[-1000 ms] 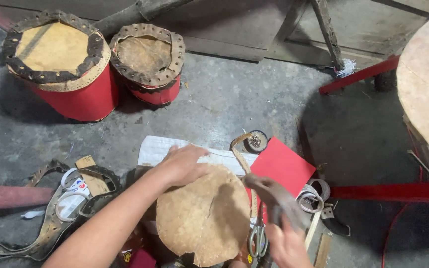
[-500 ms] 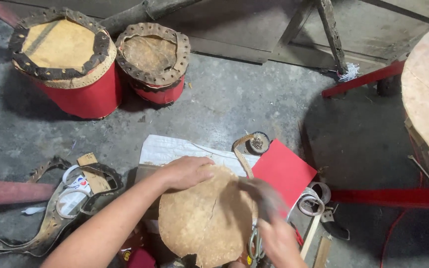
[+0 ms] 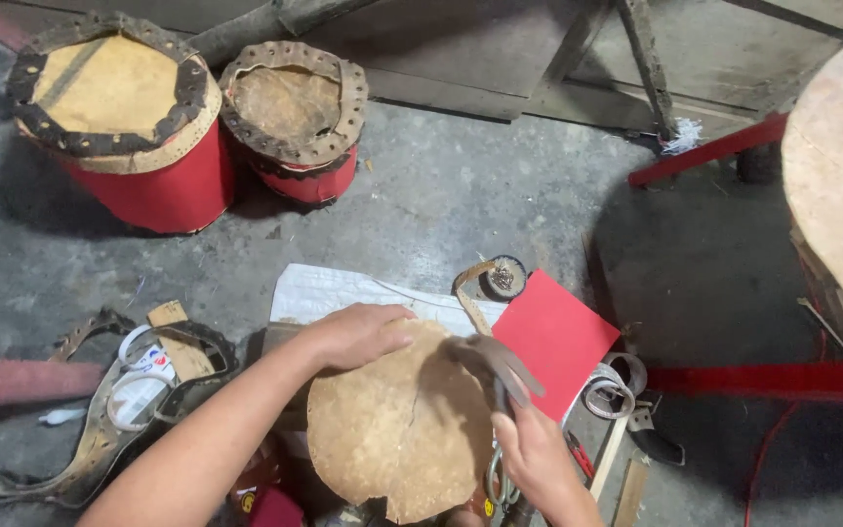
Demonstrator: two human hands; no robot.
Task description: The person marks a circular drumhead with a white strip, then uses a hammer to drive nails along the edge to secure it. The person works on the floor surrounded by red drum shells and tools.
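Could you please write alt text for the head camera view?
A person's left hand presses a round tan hide flat while the right hand works scissors at its edge; two red drums stand behind on the concrete floor.

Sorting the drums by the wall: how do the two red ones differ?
The left drum is larger, its skin pale yellowish and flat. The right drum is smaller and lower, its skin darker brown and sunken. Both have red bodies and dark punched hide rims, and stand upright on the concrete floor.
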